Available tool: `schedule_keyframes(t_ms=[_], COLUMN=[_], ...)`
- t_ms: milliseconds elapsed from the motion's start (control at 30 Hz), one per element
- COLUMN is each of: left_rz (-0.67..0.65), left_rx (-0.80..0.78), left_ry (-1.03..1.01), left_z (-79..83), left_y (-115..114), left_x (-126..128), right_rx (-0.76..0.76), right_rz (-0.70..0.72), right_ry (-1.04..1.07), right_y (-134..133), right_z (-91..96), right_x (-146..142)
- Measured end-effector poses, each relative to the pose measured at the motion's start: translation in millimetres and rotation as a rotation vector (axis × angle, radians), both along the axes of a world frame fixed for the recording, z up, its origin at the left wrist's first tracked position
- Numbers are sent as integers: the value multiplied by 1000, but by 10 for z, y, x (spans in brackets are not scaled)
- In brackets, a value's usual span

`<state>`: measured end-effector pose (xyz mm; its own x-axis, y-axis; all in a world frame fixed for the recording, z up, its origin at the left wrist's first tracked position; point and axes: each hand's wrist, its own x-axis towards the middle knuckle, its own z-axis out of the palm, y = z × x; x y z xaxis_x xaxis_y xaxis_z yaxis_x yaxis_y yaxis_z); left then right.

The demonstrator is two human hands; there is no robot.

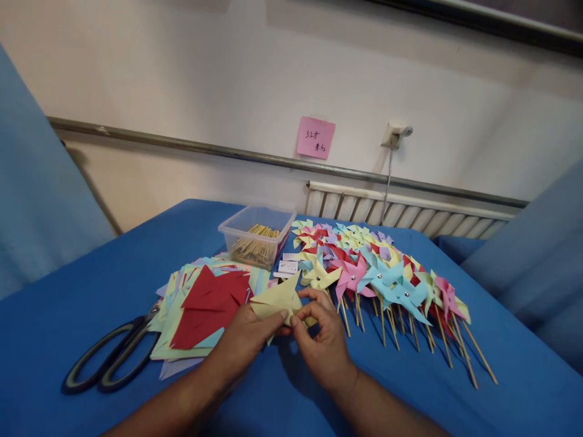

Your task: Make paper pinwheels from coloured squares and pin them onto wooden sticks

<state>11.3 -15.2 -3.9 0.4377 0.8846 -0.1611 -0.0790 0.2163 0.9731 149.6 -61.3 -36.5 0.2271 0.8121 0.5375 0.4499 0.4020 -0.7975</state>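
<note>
A pale yellow paper pinwheel point(276, 296), partly folded, is held up between both hands above the blue-covered table. My left hand point(255, 328) pinches it from the left, with the thumb on the paper near the centre. Closed on its right side is my right hand point(321, 331), thumb and forefinger meeting at a folded blade. Fingers hide the middle of the pinwheel, so I cannot tell whether a pin is in it. Left of my hands lies a stack of cut coloured paper point(168, 340), red sheets point(209, 309) on top. To the right lie many finished pinwheels point(380, 276) on sticks.
Behind my hands stands a clear plastic box point(230, 233) of thin wooden sticks point(255, 246). Small white boxes point(288, 267) lie beside it. Large dark-handled scissors point(113, 358) rest at the left, blades under the paper. A wall with a radiator point(355, 206) borders the table's far side.
</note>
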Motion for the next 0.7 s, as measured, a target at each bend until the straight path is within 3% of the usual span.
schedule_keyframes(t_ms=[367,533,700], left_rz=[0,12,-11], left_rx=[67,34,-28], left_ry=[102,130,89], left_z=[-16,-4,108], left_y=[14,47,33], left_x=[-26,-74,-71], right_rx=[-31,-61,-178], right_rz=[32,60,307], right_ry=[61,377,762], right_y=[-4,57,115], right_z=[-11,-68,-42], right_x=[-9,28,47])
